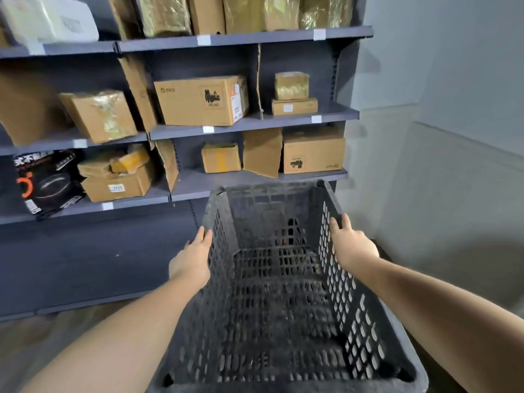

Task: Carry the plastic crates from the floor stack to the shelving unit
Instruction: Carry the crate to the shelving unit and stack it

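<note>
A dark grey perforated plastic crate [278,302] fills the lower middle of the head view, empty inside, held between my two hands. My left hand [194,259] presses flat against its left wall. My right hand [350,243] grips the top rim of its right wall. The crate's far end points at the grey shelving unit [255,124], close to the lowest visible shelf board [192,184].
Cardboard boxes [202,99] crowd every shelf level, with a black printed box [45,182] at the left. Upright cardboard dividers [262,151] stand between boxes. A pale wall [442,109] runs along the right. The floor below the shelving is blurred.
</note>
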